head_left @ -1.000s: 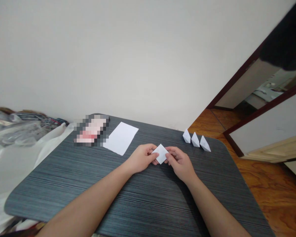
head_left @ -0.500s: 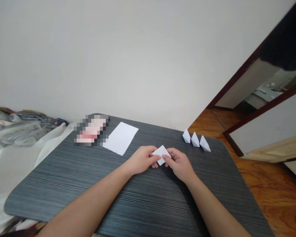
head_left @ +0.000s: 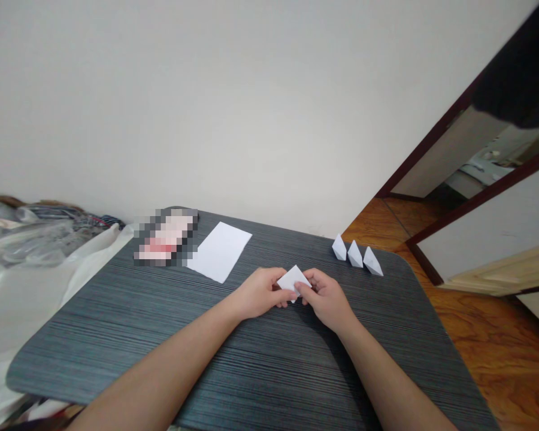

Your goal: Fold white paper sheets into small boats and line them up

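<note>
A small white piece of folded paper [head_left: 291, 278], diamond-shaped from here, is held between both hands over the middle of the dark table. My left hand [head_left: 261, 292] grips its left side, with the thumb across the lower front and fingertips underneath. On the right side, my right hand [head_left: 327, 298] pinches it, thumb pressed on the front face and fingers behind. Parts of the paper's lower edge are hidden by the thumbs. Three folded paper boats [head_left: 354, 254] stand in a row beyond my right hand.
White paper sheets [head_left: 222, 250] lie flat beyond my left hand, beside a blurred-out object [head_left: 166, 236]. The dark wood-grain table [head_left: 117, 323] meets a white wall [head_left: 251, 120]. Plastic-covered things [head_left: 49, 239] are at the left; wooden floor [head_left: 489, 353] shows at the right.
My left thumb has slid down from the paper's middle toward its lower edge. My right thumb stays on the front face. The boats and sheets have not moved.
</note>
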The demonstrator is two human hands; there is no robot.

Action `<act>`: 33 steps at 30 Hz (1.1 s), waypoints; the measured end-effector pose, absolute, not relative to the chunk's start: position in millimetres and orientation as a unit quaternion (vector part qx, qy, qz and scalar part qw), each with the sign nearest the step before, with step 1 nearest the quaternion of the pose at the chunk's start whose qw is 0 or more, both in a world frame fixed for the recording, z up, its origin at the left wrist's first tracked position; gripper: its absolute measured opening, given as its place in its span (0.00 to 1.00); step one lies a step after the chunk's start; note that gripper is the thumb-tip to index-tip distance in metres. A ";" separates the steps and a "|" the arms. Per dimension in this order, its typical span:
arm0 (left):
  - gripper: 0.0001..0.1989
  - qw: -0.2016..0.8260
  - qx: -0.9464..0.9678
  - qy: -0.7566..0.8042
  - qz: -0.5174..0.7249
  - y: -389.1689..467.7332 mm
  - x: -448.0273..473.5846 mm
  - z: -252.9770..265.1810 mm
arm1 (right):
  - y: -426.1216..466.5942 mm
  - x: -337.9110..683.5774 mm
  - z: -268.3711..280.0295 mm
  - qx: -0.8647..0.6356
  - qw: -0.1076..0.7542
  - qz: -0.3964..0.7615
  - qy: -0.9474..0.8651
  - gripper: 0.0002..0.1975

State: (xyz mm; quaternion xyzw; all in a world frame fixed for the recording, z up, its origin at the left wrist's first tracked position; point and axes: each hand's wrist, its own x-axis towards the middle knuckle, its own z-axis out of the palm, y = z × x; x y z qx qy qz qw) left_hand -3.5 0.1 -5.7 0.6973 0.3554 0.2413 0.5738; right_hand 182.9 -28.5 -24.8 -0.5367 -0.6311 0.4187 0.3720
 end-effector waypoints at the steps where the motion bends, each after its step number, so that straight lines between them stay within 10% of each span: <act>1: 0.12 0.571 0.698 0.359 0.241 0.2 -3.7 -6.7 | -28.8 182.7 -24.7 -0.534 0.371 0.421 -0.632 0.06; 33: 0.09 0.449 0.802 0.349 0.184 -0.7 -4.8 1.5 | -31.3 178.9 -7.5 -0.489 0.406 0.328 -0.699 0.09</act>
